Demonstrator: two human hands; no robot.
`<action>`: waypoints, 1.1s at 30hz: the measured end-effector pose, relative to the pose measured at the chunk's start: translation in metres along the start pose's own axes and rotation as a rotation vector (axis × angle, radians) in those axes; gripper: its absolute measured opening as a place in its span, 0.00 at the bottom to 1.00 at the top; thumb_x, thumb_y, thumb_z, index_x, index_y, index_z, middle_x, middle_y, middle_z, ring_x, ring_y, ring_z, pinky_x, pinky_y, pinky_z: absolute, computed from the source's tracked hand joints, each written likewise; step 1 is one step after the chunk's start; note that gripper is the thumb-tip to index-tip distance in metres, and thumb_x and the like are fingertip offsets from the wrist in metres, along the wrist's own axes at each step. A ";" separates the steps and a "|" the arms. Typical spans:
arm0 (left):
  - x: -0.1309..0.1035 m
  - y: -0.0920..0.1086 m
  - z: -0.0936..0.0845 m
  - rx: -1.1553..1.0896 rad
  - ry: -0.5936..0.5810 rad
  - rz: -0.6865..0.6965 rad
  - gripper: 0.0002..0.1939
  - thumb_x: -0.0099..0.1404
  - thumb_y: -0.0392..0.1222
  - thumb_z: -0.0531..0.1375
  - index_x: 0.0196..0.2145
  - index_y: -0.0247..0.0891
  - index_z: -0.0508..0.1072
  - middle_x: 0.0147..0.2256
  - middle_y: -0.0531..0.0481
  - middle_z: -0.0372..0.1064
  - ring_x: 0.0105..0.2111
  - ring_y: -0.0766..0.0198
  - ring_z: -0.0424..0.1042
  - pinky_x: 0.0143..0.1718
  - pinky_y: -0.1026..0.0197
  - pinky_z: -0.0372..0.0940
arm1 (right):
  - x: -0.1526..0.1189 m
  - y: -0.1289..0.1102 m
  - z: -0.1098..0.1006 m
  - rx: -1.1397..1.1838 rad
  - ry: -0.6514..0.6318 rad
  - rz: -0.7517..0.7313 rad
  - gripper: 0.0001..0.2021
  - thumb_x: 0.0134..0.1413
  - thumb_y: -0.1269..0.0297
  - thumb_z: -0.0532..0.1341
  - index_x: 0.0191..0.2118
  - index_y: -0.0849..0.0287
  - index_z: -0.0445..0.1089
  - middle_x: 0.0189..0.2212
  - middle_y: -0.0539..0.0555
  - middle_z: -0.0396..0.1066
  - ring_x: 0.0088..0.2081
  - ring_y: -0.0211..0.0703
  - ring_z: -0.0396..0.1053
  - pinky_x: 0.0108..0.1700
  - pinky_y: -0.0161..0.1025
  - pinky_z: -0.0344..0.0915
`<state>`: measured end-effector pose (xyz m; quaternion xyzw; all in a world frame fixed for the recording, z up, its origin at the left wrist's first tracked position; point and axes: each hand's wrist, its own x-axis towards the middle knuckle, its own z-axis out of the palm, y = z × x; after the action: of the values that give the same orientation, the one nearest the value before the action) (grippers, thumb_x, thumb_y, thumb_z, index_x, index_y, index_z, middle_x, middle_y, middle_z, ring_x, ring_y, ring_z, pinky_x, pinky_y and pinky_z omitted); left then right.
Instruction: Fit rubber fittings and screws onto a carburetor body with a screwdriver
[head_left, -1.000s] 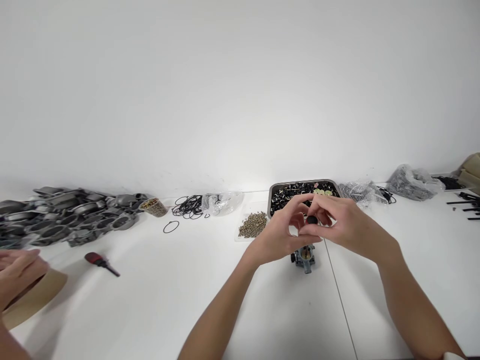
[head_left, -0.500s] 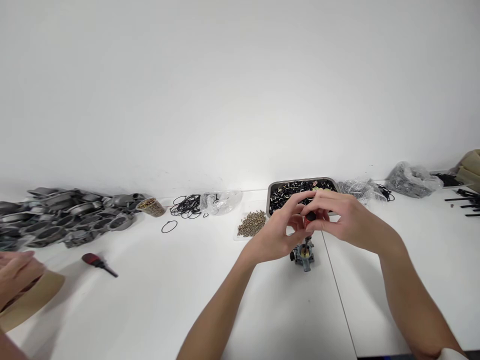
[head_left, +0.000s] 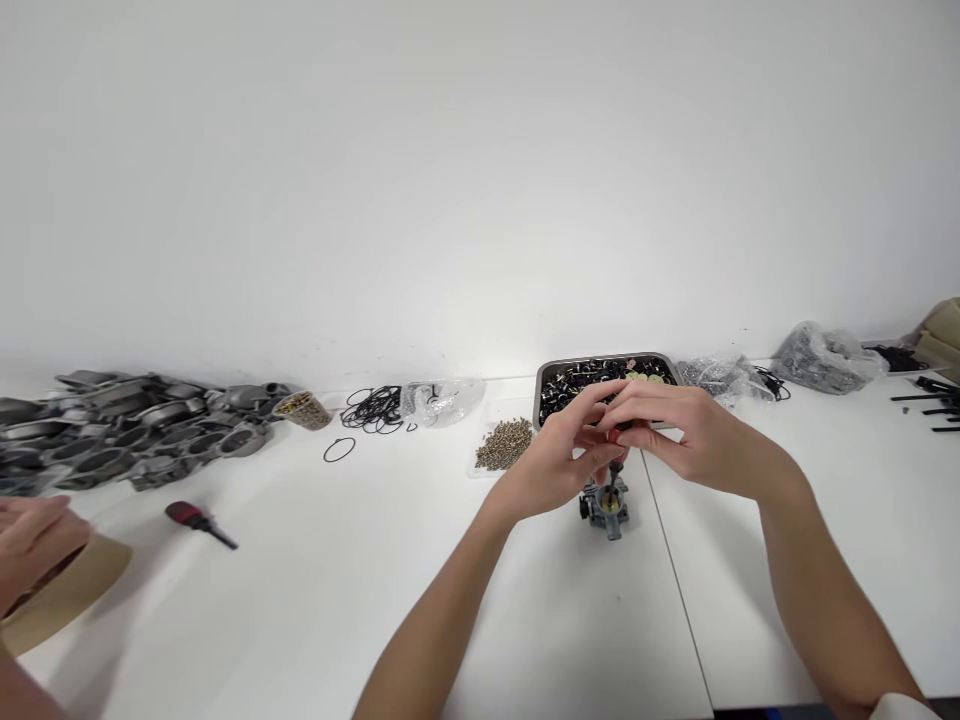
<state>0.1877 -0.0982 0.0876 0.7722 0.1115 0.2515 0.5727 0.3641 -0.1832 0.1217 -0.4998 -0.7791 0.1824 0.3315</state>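
A small grey metal carburetor [head_left: 613, 525] stands on the white table with its round opening facing up and brass-coloured parts inside. Upright above it is a screwdriver [head_left: 615, 470] with a red and black handle; its dark shaft reaches down into the opening. My right hand [head_left: 679, 425] has its fingers closed round the top of the handle. Lower on the same screwdriver, the fingers of my left hand [head_left: 559, 455] are curled in from the left. Most of the handle is hidden by my fingers.
Behind my hands lies a metal tray [head_left: 538, 385] of small black parts. Left of it are brass jets [head_left: 504, 445], black rubber rings [head_left: 375, 408], a tipped cup [head_left: 304, 410] and grey castings [head_left: 127, 430]. Another screwdriver [head_left: 199, 522] lies near another person's hand [head_left: 37, 540].
My fingers have shifted slightly on the handle, and more of the screwdriver's shaft shows below them. The carburetor stays in the same spot.
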 end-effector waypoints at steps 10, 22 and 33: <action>0.004 -0.007 0.000 0.057 0.101 -0.070 0.26 0.56 0.36 0.66 0.52 0.42 0.66 0.36 0.51 0.66 0.29 0.69 0.66 0.28 0.66 0.66 | 0.017 0.000 0.028 -0.058 0.246 0.095 0.18 0.51 0.60 0.69 0.26 0.58 0.58 0.27 0.48 0.62 0.28 0.35 0.60 0.28 0.34 0.58; 0.008 -0.010 0.001 -0.010 0.084 -0.021 0.29 0.61 0.37 0.64 0.59 0.44 0.61 0.43 0.48 0.67 0.35 0.66 0.70 0.35 0.61 0.71 | 0.015 0.016 0.015 0.000 0.174 0.065 0.04 0.58 0.65 0.62 0.33 0.57 0.68 0.32 0.49 0.65 0.29 0.36 0.61 0.30 0.35 0.60; 0.006 -0.013 -0.004 -0.131 0.054 -0.092 0.36 0.62 0.39 0.62 0.64 0.44 0.54 0.37 0.47 0.67 0.28 0.66 0.69 0.18 0.68 0.63 | 0.010 0.014 0.001 0.108 -0.012 -0.034 0.11 0.65 0.67 0.53 0.43 0.52 0.72 0.44 0.53 0.70 0.39 0.40 0.68 0.39 0.39 0.65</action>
<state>0.1923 -0.0885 0.0781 0.7202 0.1453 0.2523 0.6297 0.3696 -0.1686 0.1156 -0.4668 -0.7786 0.2215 0.3561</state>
